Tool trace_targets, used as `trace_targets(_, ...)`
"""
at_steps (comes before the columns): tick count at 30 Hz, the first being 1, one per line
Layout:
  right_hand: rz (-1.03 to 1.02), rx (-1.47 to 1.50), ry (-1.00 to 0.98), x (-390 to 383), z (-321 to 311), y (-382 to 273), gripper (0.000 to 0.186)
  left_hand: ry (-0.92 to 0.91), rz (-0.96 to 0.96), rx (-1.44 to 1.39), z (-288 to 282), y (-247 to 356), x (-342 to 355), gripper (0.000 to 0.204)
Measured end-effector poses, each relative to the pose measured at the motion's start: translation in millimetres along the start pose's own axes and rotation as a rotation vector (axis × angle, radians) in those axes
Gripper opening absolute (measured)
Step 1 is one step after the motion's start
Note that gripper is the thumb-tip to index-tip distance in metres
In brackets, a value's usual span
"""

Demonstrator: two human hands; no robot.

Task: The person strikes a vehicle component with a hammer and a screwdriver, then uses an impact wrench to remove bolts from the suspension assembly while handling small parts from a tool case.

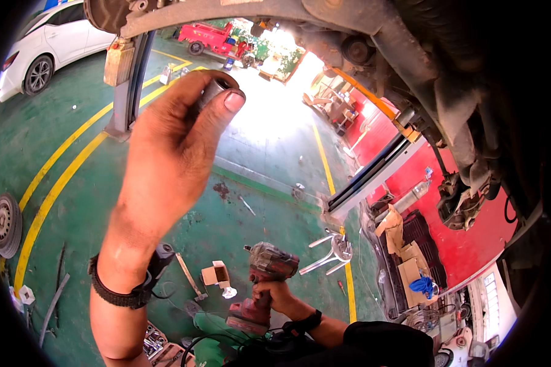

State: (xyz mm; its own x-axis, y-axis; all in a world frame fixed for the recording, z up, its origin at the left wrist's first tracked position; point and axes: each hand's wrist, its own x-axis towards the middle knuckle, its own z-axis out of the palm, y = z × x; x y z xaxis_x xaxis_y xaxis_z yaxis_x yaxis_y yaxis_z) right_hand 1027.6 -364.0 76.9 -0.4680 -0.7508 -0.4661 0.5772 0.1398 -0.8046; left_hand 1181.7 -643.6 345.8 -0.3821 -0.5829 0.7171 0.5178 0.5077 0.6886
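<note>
My left hand (165, 147) is raised high, left of the middle, with thumb and fingers closed round a metal socket (211, 93). The socket's open end shows between the thumb and the curled fingers; the rest of it is hidden by the hand. Lower down, near the middle, my right hand (280, 296) grips a red and black cordless impact wrench (273, 259) by its handle. The wrench's drive end points left, and its battery hangs below the hand. I cannot make out any socket on the drive.
A raised vehicle's underside (373, 37) spans the upper right, beside a lift post (125, 92). On the green floor lie a hammer (191, 275), a small cardboard box (216, 274) and a tool case (156, 348). A metal stool (336, 249) stands right; a wheel (6, 226) is far left.
</note>
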Motion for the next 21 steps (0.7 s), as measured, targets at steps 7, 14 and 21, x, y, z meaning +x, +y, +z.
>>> trace_targets(7,0.079,0.043,0.004,27,-28,-10,0.028,-0.053,-0.287,-0.356,33,-54,15,0.032)
trace_targets(14,0.032,0.067,0.029,63,-21,-39,0.028,-0.245,-0.339,-0.886,59,-76,103,0.020)
trace_targets(21,-0.150,0.051,0.068,73,-7,-65,0.028,-0.385,-0.259,-1.258,84,-78,166,0.017)
